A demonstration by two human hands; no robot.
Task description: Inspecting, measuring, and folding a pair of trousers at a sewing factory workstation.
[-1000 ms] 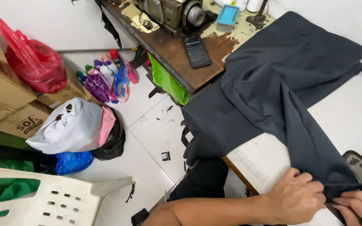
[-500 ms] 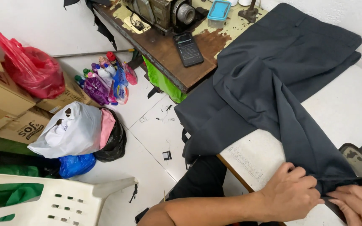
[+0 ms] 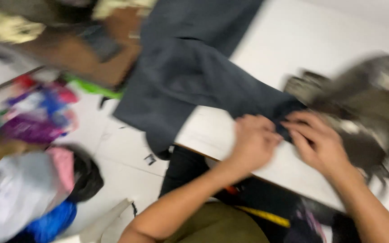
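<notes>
A dark grey garment (image 3: pixel 190 76) lies over the white table (image 3: pixel 293 40) and hangs off its near edge toward the floor. My left hand (image 3: pixel 254 141) is closed over the garment's narrow end on the table. Close beside it, my right hand (image 3: pixel 318 139) pinches the same end with its fingers. The frame is strongly blurred, so the exact hold is unclear. A crumpled olive-grey cloth (image 3: pixel 374 112) lies just right of my hands.
A brown sewing table (image 3: pixel 91 49) stands at the upper left. On the tiled floor (image 3: pixel 127 148) sit colourful bottles (image 3: pixel 37 112), a white bag (image 3: pixel 14 198), a pink and black bag (image 3: pixel 79 175) and a blue bag (image 3: pixel 50 222). A yellow tape measure (image 3: pixel 262 216) lies across my lap.
The view has swung right and blurred. Both hands now sit nearer the frame's middle, still on the garment's end, and an olive-grey cloth has come into view at the right.
</notes>
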